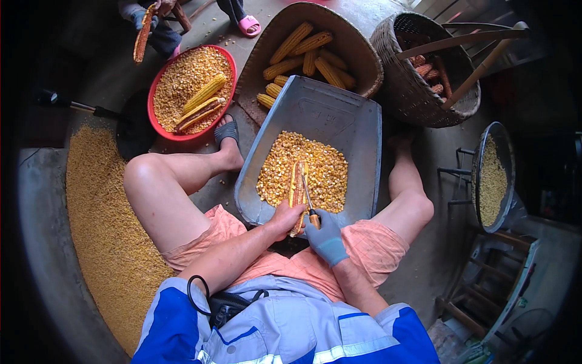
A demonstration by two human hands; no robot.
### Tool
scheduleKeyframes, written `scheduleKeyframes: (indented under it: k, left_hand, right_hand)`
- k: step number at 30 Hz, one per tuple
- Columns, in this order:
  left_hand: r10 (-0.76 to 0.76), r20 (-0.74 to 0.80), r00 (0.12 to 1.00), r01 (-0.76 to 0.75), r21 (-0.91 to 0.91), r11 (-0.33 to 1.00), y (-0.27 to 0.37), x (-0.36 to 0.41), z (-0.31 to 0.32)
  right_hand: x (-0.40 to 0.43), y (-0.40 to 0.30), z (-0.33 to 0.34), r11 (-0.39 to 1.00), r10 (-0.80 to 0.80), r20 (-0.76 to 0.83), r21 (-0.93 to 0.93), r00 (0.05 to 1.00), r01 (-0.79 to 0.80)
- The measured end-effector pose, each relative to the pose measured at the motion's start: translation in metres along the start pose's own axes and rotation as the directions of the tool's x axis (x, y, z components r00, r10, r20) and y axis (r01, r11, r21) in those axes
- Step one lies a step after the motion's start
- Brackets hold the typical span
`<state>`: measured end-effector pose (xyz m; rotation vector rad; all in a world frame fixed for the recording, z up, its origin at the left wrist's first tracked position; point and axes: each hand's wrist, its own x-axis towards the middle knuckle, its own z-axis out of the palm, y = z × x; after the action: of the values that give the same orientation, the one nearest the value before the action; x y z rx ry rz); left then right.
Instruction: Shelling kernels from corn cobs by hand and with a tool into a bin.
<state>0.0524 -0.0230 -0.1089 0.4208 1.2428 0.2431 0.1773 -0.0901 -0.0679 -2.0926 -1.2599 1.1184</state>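
My bare left hand (287,219) grips the near end of a corn cob (298,186), partly stripped, with yellow kernel rows left along its sides. In my gloved right hand (323,232) is a screwdriver (313,216) with a wooden-looking handle. Its metal shaft points away from me and its tip lies against the cob. Both hands are over the near edge of a grey scoop-shaped tub (352,116) between my knees. Loose corn kernels (273,182) cover the bottom of the tub beneath the cob.
Whole cobs fill a large basket (254,54) ahead. Stripped cobs lie in a handled wicker basket (395,91). A red basin (152,116) holds kernels and cobs, near another person's gloved hand (138,19). Kernels (104,218) spread at left; a round tray (477,182) stands right.
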Motion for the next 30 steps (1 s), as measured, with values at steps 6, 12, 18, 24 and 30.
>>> scheduleKeyframes:
  k: [6,12,18,24,30]
  left_hand:
    - [0.002,-0.011,1.0,-0.002,0.003,1.0,0.004,-0.003,0.006]
    - [0.041,-0.021,0.999,-0.042,-0.045,0.998,0.0,-0.002,0.01]
    - [0.031,0.009,0.999,-0.03,-0.083,0.996,0.001,0.001,0.008]
    - [0.023,-0.028,0.999,-0.024,-0.041,0.999,0.002,0.001,0.009]
    - [0.086,-0.085,0.993,-0.08,0.077,0.994,0.0,0.006,0.007]
  right_hand:
    - [0.0,0.008,0.0,0.997,-0.042,-0.045,-0.064,0.998,0.039]
    - [0.007,-0.017,-0.006,0.983,0.106,0.031,-0.154,0.994,-0.1]
    - [0.001,-0.015,-0.006,0.985,-0.009,0.002,-0.175,1.0,0.009]
    - [0.008,-0.013,-0.009,0.984,-0.002,0.049,-0.178,0.999,0.011]
    - [0.027,-0.018,0.006,0.976,0.043,0.039,-0.214,0.998,-0.033]
